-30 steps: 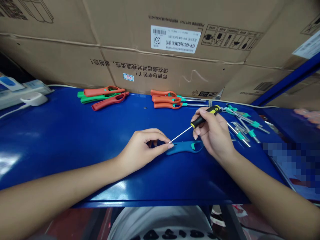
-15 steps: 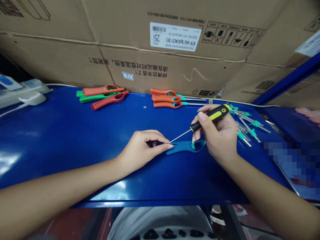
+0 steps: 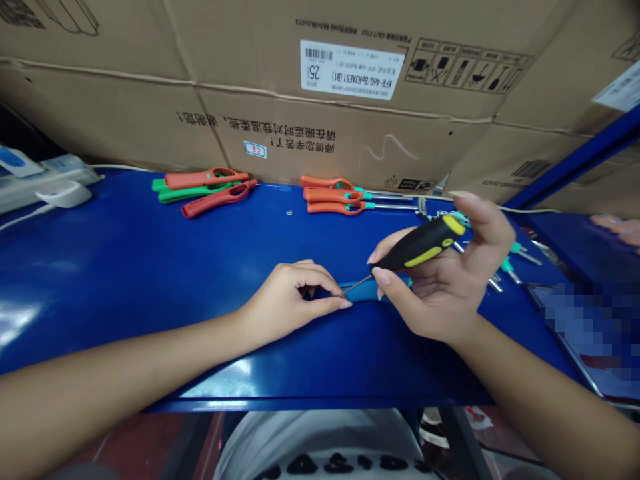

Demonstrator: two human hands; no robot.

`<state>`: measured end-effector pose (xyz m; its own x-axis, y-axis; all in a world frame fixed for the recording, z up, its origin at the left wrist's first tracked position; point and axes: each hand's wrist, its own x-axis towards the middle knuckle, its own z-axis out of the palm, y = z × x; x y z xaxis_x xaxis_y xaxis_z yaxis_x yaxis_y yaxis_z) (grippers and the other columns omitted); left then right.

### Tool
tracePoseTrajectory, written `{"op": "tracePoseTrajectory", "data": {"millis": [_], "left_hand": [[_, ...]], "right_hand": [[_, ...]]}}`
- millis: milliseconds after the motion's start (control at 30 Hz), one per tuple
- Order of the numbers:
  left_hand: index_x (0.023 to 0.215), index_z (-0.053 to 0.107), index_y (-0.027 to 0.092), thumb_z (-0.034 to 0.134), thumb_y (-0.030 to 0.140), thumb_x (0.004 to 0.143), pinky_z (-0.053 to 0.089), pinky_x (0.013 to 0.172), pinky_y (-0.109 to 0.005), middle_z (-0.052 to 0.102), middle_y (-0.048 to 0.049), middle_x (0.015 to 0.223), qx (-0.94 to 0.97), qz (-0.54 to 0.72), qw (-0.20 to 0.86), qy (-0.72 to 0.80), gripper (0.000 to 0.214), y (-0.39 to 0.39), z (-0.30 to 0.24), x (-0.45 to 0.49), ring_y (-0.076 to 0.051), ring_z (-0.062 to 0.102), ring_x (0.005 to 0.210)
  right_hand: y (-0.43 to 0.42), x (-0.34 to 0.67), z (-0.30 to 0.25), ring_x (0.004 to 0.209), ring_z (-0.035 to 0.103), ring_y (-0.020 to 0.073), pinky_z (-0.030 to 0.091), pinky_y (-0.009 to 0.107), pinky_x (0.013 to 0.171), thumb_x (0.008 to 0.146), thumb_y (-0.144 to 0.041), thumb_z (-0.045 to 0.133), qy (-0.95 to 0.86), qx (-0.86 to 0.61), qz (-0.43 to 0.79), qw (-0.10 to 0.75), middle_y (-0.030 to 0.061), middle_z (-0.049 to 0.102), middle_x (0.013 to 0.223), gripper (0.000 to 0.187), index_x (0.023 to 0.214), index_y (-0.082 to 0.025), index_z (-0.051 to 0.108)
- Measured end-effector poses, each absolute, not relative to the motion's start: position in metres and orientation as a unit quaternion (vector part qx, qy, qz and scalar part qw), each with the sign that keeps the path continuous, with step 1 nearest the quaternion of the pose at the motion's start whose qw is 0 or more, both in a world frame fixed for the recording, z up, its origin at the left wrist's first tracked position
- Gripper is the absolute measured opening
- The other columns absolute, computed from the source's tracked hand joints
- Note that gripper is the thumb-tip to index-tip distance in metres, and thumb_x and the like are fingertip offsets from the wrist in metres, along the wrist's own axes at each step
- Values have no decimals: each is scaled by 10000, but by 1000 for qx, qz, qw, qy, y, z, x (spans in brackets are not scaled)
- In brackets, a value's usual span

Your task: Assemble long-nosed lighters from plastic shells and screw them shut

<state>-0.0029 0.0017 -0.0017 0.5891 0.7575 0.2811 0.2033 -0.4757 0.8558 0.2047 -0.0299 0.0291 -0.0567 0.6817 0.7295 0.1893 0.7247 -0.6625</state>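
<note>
My right hand (image 3: 450, 287) holds a black-and-yellow screwdriver (image 3: 420, 245) near the collar of its handle, thumb and finger pinched there and another finger raised away. The thin shaft slants down left to the fingertips of my left hand (image 3: 295, 293). My left hand is closed at the near end of a blue lighter handle (image 3: 364, 291) lying on the blue table. The screwdriver tip is between or just beside the left fingertips; whether a screw sits there is hidden. My right hand covers the trigger end of the blue lighter handle.
Orange lighters (image 3: 333, 195) with metal tubes lie at the back middle. Red and green lighter casings (image 3: 210, 190) are back left, with tiny screws (image 3: 290, 213) between. Metal tubes with green parts (image 3: 507, 267) lie right. A cardboard box (image 3: 270, 107) stands behind; a power strip (image 3: 55, 177) is left.
My right hand has shifted its grip lower on the screwdriver, with a finger lifted off, and the handle has moved slightly. My left hand has stayed almost in place.
</note>
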Motion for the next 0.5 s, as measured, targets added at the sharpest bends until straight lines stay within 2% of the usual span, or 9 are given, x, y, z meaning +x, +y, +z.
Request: {"op": "tracePoseTrajectory", "data": {"millis": [67,167,300,400,500], "left_hand": [[953,783,201,856,285,786,521,817,-297,786,-30,965,810,341,383,284,200,3,-1,-3,-174,692,890],[1094,749,207,874,325,766,511,926,-341,779,-43,1079,836,337,336,273,370,4,-1,-4,-199,686,995],[1053,744,208,801,252,835,512,919,-342,784,-35,1048,840,339,320,280,230,4,0,-6,-192,690,969],[992,753,204,784,214,831,516,901,-340,782,-32,1007,830,348,319,295,164,4,0,-6,-189,688,939],[945,762,201,779,216,836,517,889,-340,778,-32,973,823,362,317,301,111,4,0,-6,-183,685,912]], "right_hand": [[-31,204,30,803,724,192,615,332,566,795,-130,784,-681,-335,202,619,28,622,1204,710,1350,-437,465],[-32,203,31,792,717,190,595,317,550,824,-150,771,-673,-338,204,625,-1,652,1038,632,1310,-451,498],[-32,205,31,792,723,214,574,315,513,784,-151,810,-668,-356,214,617,-8,671,983,665,1301,-439,506],[-32,207,33,810,729,220,588,331,536,754,-126,825,-666,-368,210,614,9,658,1144,713,1309,-439,506],[-32,208,35,813,722,188,587,317,540,771,-103,802,-670,-359,200,619,6,566,1333,718,1314,-473,512]]}}
